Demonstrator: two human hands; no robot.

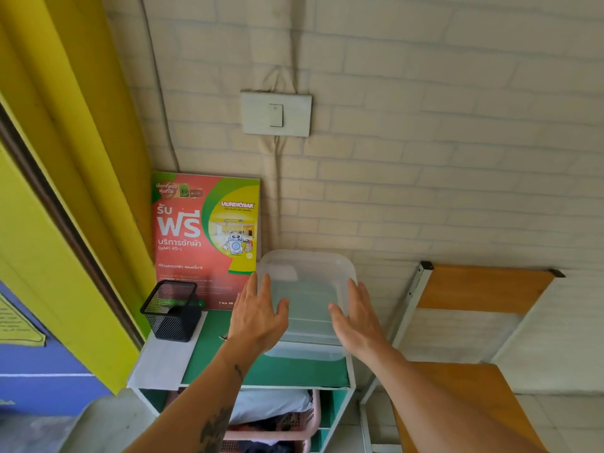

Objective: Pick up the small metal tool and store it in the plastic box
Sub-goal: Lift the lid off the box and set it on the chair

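Observation:
A translucent plastic box (307,289) with its lid on stands on the green top of a small shelf unit (294,371), against the wall. My left hand (258,313) is flat and open at the box's left side. At the box's right side is my right hand (358,317), also flat and open. Both palms face the box; I cannot tell if they touch it. A tiny metal object (223,337) lies on the shelf top beside my left wrist, too small to identify.
A black mesh pen holder (171,310) stands on the shelf's left end, with a red and green poster (206,237) leaning on the wall behind it. A pink basket (277,429) sits below. A wooden chair (470,328) is at the right.

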